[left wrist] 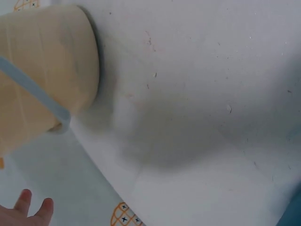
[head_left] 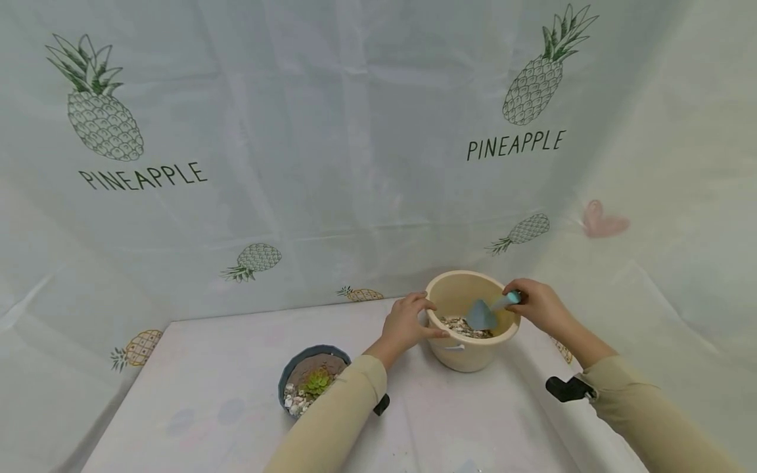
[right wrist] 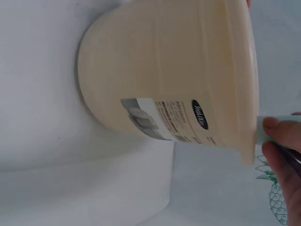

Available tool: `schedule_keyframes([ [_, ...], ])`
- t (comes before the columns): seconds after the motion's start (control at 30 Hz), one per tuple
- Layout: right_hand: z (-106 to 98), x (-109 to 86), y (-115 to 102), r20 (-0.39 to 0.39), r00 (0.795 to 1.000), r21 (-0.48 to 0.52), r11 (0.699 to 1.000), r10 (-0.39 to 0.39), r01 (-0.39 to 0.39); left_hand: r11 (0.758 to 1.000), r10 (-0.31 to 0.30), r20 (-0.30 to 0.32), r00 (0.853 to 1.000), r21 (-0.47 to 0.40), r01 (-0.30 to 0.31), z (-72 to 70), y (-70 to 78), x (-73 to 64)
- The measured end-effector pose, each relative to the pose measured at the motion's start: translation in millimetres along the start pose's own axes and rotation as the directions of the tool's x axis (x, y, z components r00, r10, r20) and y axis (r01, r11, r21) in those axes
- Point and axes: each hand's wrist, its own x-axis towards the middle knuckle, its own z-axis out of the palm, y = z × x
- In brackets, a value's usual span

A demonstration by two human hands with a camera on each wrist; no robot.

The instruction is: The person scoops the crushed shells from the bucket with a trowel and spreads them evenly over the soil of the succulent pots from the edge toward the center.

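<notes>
A cream plastic bucket [head_left: 467, 360] stands at the back right of the table, with a loose layer of mixed pale and brown bits [head_left: 454, 324] in its bottom. My left hand [head_left: 405, 325] holds the bucket's left rim, thumb and fingers spread along it. My right hand [head_left: 539, 305] pinches the pale handle of a small grey-blue trowel [head_left: 481, 316] at the right rim. The blade points down inside the bucket, over the bits; whether it touches them is unclear. The right wrist view shows thumb and finger [right wrist: 278, 129] on the handle.
Left of the bucket, partly behind my left sleeve, sits a dark blue pot [head_left: 284, 368] holding a green succulent [head_left: 317, 380], white stones [head_left: 293, 399] and brown soil. A grey bucket handle [left wrist: 33, 89] hangs along its side. Small crumbs [left wrist: 229, 108] lie on the white tablecloth.
</notes>
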Motion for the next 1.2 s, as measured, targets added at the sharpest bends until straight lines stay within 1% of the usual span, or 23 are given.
schedule_keyframes([
  [0.13,-7.6,1.5,-0.4,0.080,0.997,-0.001,1.000,0.001,-0.001,1.000,-0.007,0.004,1.000,-0.029,0.007,-1.6,1.0,-1.1],
  [0.27,-15.0,0.2,-3.6,0.166,0.986,0.014,1.000,0.009,-0.011,0.998,-0.017,0.013,1.000,-0.064,0.018,-2.3,2.3,-1.5],
  [0.37,-17.2,-0.6,-6.9,0.221,0.975,0.055,0.998,0.012,-0.024,0.996,-0.028,0.016,0.999,-0.088,0.029,-2.0,2.9,-2.1],
  [0.5,-14.8,-1.4,-5.5,0.267,0.963,0.124,0.989,0.040,-0.075,0.995,-0.033,0.021,0.999,-0.093,0.034,0.8,2.1,-0.9],
  [0.6,-13.1,-2.7,-2.5,0.274,0.959,0.151,0.982,0.069,-0.114,0.996,-0.029,0.023,0.999,-0.087,0.031,1.8,2.0,-0.5],
  [0.77,-12.0,-5.2,-1.7,0.265,0.960,0.212,0.965,0.096,-0.155,0.996,-0.030,0.015,0.999,-0.079,0.032,0.7,2.3,-2.2],
  [0.87,-11.0,-6.2,-2.0,0.275,0.954,0.272,0.943,0.116,-0.193,0.996,-0.027,0.009,1.000,-0.083,0.028,0.5,2.1,-2.6],
  [1.0,-9.8,-7.4,-2.8,0.285,0.948,0.320,0.918,0.141,-0.233,0.994,-0.027,0.008,1.000,-0.107,0.028,0.7,2.3,-3.8],
  [1.07,-9.4,-8.8,-2.3,0.279,0.947,0.328,0.911,0.159,-0.249,0.993,-0.028,0.008,1.000,-0.118,0.029,0.9,2.5,-4.5],
  [1.2,-8.6,-14.0,1.4,0.260,0.945,0.372,0.883,0.196,-0.286,0.992,-0.023,0.007,1.000,-0.127,0.024,1.1,2.5,-4.8],
])
